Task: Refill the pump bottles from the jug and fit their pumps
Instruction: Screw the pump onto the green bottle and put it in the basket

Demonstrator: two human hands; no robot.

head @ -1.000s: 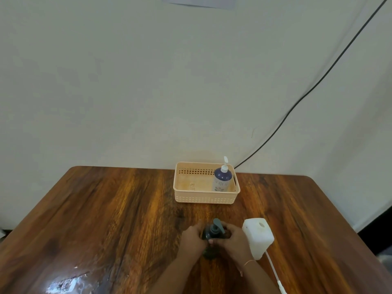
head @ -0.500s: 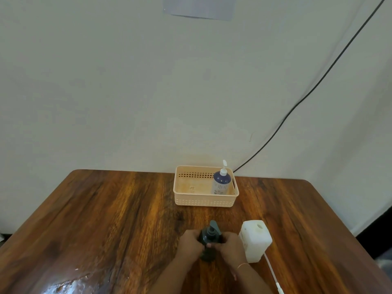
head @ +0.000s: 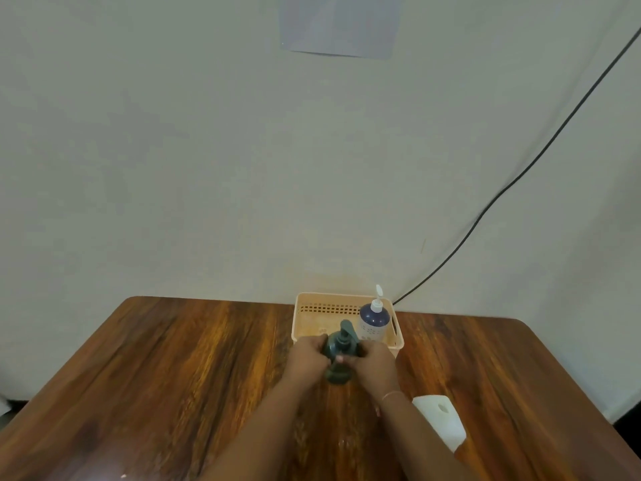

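Observation:
A dark green pump bottle (head: 338, 373) with its pump on top is held up just in front of the peach basket (head: 305, 319). My left hand (head: 307, 357) grips its left side and my right hand (head: 374, 362) grips its right side. Inside the basket, at its right end, stands a dark blue bottle (head: 373, 324) with a white pump. The white jug (head: 440, 423) stands on the wooden table (head: 173, 376) to the right of my right forearm, its top opening uncapped.
A black cable (head: 520, 175) runs down the wall to the table's back edge behind the basket. A pale sheet of paper (head: 340, 26) hangs on the wall above. A shiny wet patch sits at the near left of the table.
Both hands have carried the green bottle away from me, from beside the jug to just in front of the basket. The jug stays where it was.

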